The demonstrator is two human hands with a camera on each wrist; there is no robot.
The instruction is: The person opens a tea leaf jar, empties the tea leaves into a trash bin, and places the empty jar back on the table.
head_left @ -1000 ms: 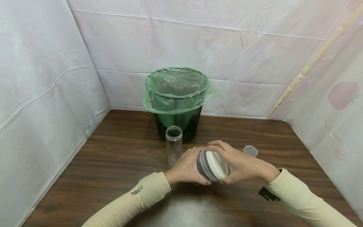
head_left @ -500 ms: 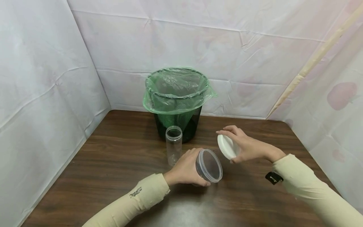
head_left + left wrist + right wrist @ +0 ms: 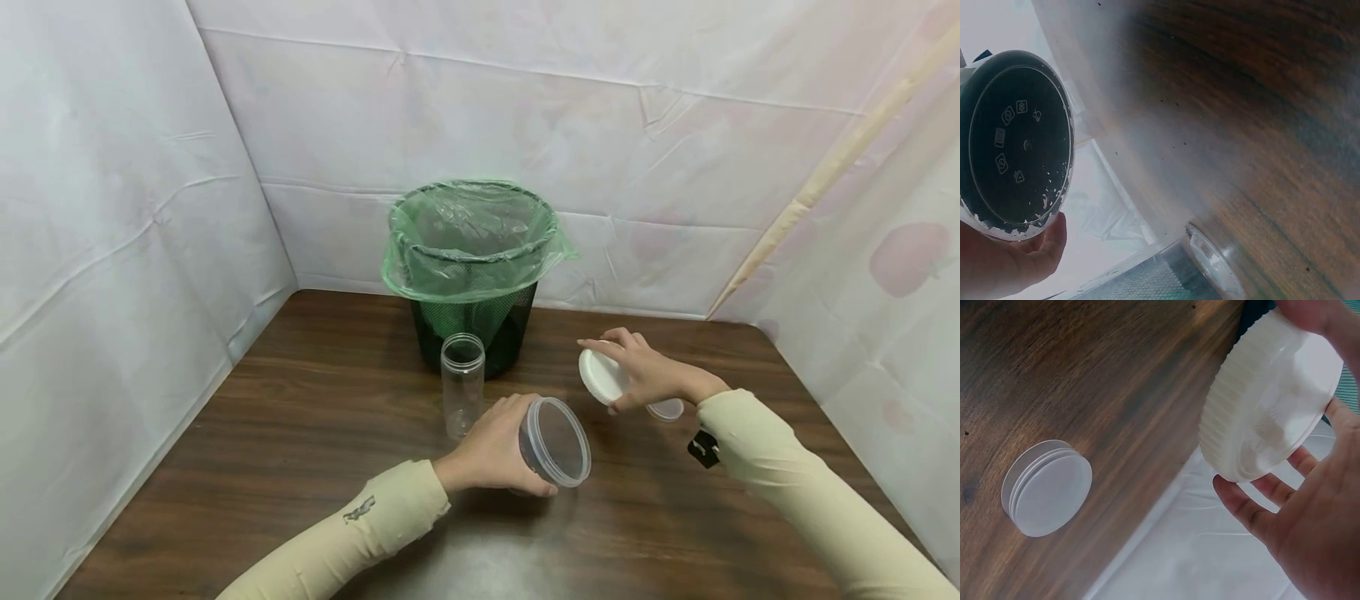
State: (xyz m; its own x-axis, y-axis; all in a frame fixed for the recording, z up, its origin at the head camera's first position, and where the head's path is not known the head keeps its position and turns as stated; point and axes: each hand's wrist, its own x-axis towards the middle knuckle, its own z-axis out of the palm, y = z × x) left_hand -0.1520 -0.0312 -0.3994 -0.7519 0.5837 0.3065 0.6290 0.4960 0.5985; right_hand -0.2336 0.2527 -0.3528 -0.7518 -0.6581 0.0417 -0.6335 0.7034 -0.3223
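My left hand [image 3: 491,450] grips a clear, wide-mouthed plastic jar [image 3: 558,442], tilted with its open mouth to the right. Its round base [image 3: 1025,140] looks dark in the left wrist view, with small moulded symbols and pale flecks along one edge. Up and to the right, my right hand [image 3: 651,373] holds a white ribbed screw lid [image 3: 598,377] by its edge, apart from the jar. Just beyond my left hand stands a tall, clear, lidless jar [image 3: 462,387]. A small translucent round lid [image 3: 1050,487] lies on the table below my right hand.
A black mesh bin with a green bag [image 3: 468,287] over its rim stands at the back of the brown wooden table [image 3: 315,442]. Pale cloth walls [image 3: 517,108] close off the back and both sides.
My right hand has lifted the white lid off the wide jar and moved it up and right, over towards the small lid. My left hand stays nearly still with the jar.
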